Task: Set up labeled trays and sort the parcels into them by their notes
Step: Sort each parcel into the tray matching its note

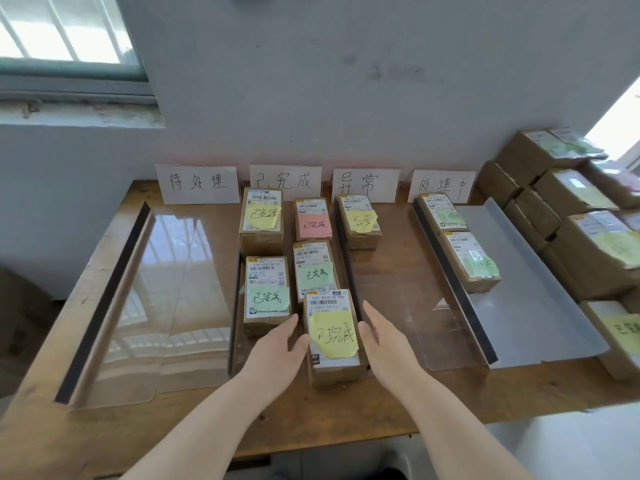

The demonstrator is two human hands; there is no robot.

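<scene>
A brown parcel (334, 367) with a yellow note lies at the front of the second clear tray (234, 323), under the second white sign (285, 181). My left hand (278, 346) rests against its left side and my right hand (381, 336) against its right side, fingers straight on both. Several other noted parcels fill that tray, among them one with a green note (266, 296) and one with a pink note (313, 220). The third tray (398, 299) holds one parcel (360, 221). Two parcels (467, 258) lie in the fourth tray (519, 289).
The leftmost tray (145, 289) stands under the first sign (197, 184). Further signs (365, 184) (441, 186) lean on the wall. A pile of parcels (571, 216) fills the table's right end, one (620, 337) near the front edge.
</scene>
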